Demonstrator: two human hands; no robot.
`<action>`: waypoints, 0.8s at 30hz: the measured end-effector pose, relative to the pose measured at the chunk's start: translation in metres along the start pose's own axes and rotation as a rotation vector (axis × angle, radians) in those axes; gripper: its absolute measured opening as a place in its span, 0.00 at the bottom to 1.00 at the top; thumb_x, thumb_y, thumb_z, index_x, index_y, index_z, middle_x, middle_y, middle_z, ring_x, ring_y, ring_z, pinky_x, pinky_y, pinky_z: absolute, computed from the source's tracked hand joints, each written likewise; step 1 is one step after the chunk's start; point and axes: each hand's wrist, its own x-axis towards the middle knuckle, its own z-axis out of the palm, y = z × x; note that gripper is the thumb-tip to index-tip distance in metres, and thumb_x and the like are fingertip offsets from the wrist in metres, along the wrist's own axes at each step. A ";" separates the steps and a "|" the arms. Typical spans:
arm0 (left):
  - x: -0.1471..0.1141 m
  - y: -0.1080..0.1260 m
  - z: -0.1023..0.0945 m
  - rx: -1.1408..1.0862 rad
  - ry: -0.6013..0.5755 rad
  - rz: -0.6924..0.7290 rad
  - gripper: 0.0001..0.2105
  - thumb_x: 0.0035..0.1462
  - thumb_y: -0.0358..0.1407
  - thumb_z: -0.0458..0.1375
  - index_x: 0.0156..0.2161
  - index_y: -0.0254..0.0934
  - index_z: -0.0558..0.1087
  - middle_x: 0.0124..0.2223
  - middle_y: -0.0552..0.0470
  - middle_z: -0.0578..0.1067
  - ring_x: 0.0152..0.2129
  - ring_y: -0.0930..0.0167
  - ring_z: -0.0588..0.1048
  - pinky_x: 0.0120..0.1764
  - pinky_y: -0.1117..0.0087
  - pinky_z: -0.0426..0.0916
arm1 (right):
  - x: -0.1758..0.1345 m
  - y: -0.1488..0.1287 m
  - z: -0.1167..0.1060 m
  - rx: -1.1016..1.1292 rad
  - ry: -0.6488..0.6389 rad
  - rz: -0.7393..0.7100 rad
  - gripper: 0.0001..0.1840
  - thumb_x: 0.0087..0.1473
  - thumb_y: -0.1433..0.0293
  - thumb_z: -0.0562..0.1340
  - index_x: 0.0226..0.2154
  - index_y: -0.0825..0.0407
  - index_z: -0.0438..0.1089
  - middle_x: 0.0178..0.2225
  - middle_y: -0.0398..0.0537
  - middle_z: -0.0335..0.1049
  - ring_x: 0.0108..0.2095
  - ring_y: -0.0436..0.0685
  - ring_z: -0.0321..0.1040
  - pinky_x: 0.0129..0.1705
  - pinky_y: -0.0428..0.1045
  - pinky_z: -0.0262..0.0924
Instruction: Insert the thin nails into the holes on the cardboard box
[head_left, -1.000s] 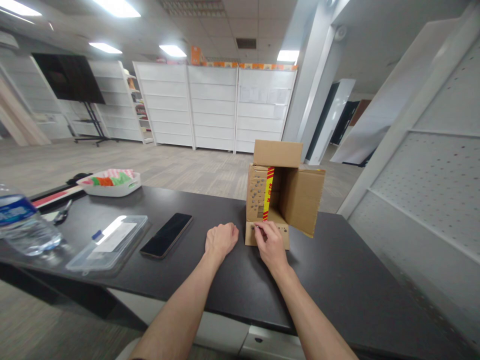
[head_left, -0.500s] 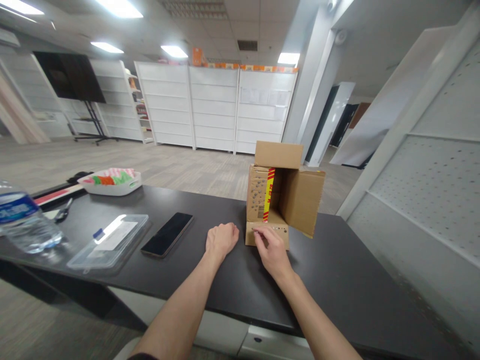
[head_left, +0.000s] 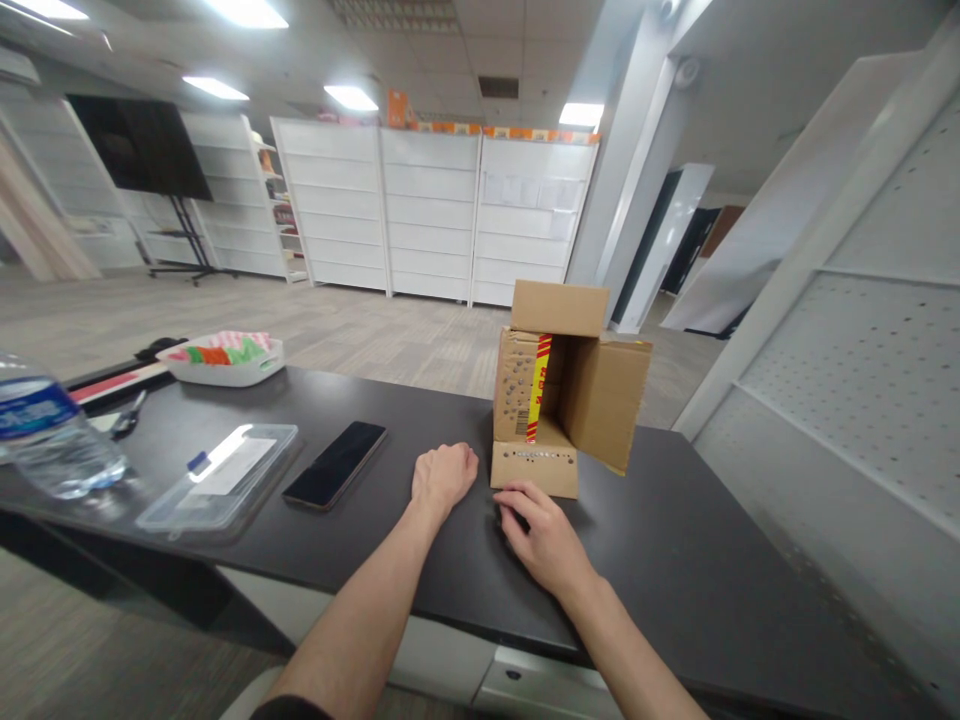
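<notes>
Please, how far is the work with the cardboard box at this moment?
Done: the cardboard box lies on its side on the dark table, all flaps open; its inside looks empty.
In hand: nothing. The right hand rests flat on the table just before the lower flap; the left hand is a loose fist beside the box.
Left: no flap is folded or taped.

White shelving [head_left: 427, 215], grey carpet [head_left: 360, 335]
</notes>
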 end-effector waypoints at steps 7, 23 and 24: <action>0.001 -0.001 0.001 0.004 0.018 0.014 0.22 0.60 0.42 0.39 0.39 0.37 0.75 0.37 0.39 0.77 0.35 0.59 0.77 0.38 0.61 0.67 | -0.002 0.001 0.002 -0.009 -0.071 0.008 0.14 0.53 0.77 0.55 0.38 0.49 0.71 0.40 0.50 0.68 0.41 0.55 0.67 0.46 0.51 0.65; -0.001 0.002 -0.002 0.000 0.014 -0.002 0.22 0.61 0.42 0.40 0.39 0.37 0.76 0.37 0.40 0.78 0.36 0.60 0.77 0.39 0.63 0.67 | -0.002 -0.002 0.000 -0.067 -0.117 -0.011 0.14 0.47 0.79 0.56 0.35 0.50 0.71 0.37 0.48 0.68 0.40 0.55 0.65 0.45 0.52 0.62; -0.001 0.002 -0.002 -0.001 0.012 -0.004 0.22 0.61 0.42 0.40 0.39 0.37 0.76 0.37 0.40 0.78 0.37 0.60 0.77 0.39 0.63 0.67 | -0.002 -0.002 0.000 -0.066 -0.121 -0.009 0.14 0.47 0.79 0.56 0.35 0.50 0.71 0.38 0.48 0.68 0.40 0.56 0.65 0.45 0.52 0.62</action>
